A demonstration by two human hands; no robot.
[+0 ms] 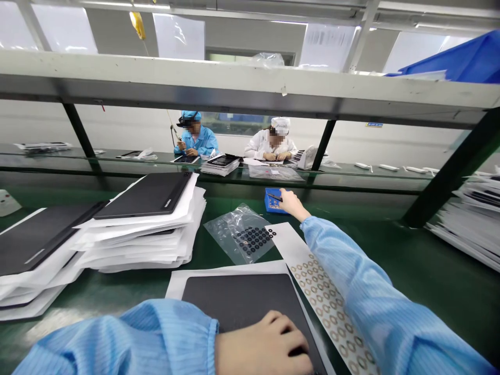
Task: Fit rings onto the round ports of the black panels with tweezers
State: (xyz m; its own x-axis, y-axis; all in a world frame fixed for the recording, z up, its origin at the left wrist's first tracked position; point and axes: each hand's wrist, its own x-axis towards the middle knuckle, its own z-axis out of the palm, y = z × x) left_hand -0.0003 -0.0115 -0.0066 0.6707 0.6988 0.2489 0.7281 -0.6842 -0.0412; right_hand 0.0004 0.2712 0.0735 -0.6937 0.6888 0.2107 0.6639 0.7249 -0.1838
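Note:
Flat on a white sheet in front of me lies a dark tablet-like panel (234, 294). My left hand (269, 344) rests on its lower right part, fingers slightly bent and apart, gripping nothing visible. My right hand (292, 204) reaches forward, closed on black tweezers (275, 197), whose tip is over a small blue box (273, 205). A white strip with rows of ring stickers (324, 291) runs beside the panel, partly under my right forearm. Behind the panel, a clear plastic bag (230, 229) lies with several black rings (253, 240) on or in it.
Stacks of dark panels with white sheets (144, 229) stand at left, and another stack (469, 224) at right. A shelf (250, 78) crosses above, held by slanted black posts (449, 172). Two people (199, 138) work across the bench. A blue bin (461, 60) sits top right.

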